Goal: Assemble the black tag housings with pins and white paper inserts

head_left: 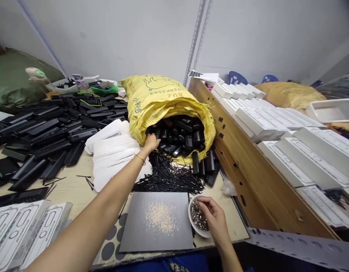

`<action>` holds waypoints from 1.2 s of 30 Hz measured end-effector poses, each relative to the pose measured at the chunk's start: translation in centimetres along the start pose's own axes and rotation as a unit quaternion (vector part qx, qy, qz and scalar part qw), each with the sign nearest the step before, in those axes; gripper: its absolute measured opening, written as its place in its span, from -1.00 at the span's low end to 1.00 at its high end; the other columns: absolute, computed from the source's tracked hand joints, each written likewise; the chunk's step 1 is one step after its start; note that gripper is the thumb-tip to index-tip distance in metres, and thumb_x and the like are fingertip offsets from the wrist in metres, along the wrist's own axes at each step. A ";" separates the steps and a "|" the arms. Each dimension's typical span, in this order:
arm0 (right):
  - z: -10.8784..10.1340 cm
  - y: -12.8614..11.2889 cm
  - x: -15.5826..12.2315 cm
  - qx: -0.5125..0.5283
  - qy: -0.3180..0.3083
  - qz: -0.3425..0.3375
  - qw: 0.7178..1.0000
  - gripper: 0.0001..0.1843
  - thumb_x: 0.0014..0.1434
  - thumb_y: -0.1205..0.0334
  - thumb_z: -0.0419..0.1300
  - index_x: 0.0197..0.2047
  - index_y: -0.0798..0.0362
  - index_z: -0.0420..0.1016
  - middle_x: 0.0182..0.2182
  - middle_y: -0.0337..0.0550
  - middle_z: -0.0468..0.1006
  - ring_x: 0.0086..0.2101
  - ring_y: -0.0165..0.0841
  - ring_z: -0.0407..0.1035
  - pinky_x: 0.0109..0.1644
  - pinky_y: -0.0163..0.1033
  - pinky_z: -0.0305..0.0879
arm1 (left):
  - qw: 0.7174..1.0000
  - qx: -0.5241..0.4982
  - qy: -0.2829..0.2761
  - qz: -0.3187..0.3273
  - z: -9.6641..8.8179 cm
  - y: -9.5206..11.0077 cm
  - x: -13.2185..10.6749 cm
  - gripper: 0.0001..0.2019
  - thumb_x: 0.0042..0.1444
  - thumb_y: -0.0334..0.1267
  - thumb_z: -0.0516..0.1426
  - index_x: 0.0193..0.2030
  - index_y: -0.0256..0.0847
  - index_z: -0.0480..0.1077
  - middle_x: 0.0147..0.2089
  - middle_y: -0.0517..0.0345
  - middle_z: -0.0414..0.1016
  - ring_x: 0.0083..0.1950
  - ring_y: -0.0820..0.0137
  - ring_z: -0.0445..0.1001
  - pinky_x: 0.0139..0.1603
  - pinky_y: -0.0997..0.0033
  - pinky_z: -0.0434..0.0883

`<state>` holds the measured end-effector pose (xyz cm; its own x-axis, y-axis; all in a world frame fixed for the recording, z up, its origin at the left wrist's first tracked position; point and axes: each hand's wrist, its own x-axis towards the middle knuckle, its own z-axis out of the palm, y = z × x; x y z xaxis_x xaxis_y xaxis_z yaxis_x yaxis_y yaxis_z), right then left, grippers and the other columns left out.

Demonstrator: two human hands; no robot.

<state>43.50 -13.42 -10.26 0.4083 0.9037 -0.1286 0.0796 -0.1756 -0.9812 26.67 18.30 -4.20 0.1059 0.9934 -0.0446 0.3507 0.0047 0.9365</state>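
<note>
My left hand [152, 142] reaches to the left side of the mouth of a yellow woven sack [154, 98]. Its fingers are bent against the black plastic cases [181, 136] inside, and what they grip is hidden. Over a white bowl [205, 233] of small shiny metal parts [197, 216], my right hand [214, 213] has thumb and fingertips pinched together. Anything between them is too small to make out. A grey metal plate [135, 234] with a patch of pale flakes [161, 217] lies beside the bowl. Behind the plate is a heap of thin black sticks [171, 177].
White paper sleeves [115, 155] lie left of the sack, with many black cases [47, 132] beyond. White printed boxes [35, 234] stand front left; others [310, 158] are stacked right of a wooden board [248, 173]. A clear plastic bag [228, 187] sits by the board.
</note>
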 end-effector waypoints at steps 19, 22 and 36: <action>11.2 -4.6 -1.1 0.043 -0.005 -0.099 0.994 -0.87 0.15 0.23 0.18 -0.33 0.03 0.56 -0.31 -0.14 0.53 -0.23 -0.30 0.41 -0.11 -0.19 0.31 | 0.770 -0.568 0.011 -0.291 -4.7 -3.1 -21.3 -0.85 0.25 -0.43 0.02 -0.14 -0.39 0.40 -0.14 -0.12 0.56 -0.11 0.25 0.56 -0.09 0.25 0.54; 11.9 -4.8 -1.4 0.024 0.012 -0.140 0.990 -0.89 0.15 0.27 0.17 -0.36 0.03 0.52 -0.32 -0.16 0.49 -0.22 -0.31 0.39 -0.10 -0.20 0.30 | 0.754 -0.581 0.026 -0.305 -4.6 -2.9 -21.9 -0.85 0.26 -0.41 0.02 -0.16 -0.40 0.40 -0.13 -0.14 0.56 -0.12 0.26 0.57 -0.09 0.25 0.55; 13.4 -3.0 -2.4 0.095 0.027 -0.113 0.989 -0.86 0.17 0.22 0.15 -0.32 0.02 0.53 -0.34 -0.13 0.51 -0.24 -0.28 0.39 -0.14 -0.18 0.33 | 0.787 -0.562 0.030 -0.255 -4.5 -3.7 -22.6 -0.86 0.18 -0.38 0.14 -0.11 -0.29 0.39 -0.09 -0.03 0.55 -0.10 0.33 0.55 -0.04 0.29 0.53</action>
<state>30.10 -9.86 -8.95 0.4474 0.8888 0.0998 0.0035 0.1098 -0.9939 18.78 -3.69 -5.04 0.1622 0.8329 -0.5292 -0.7134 0.4695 0.5202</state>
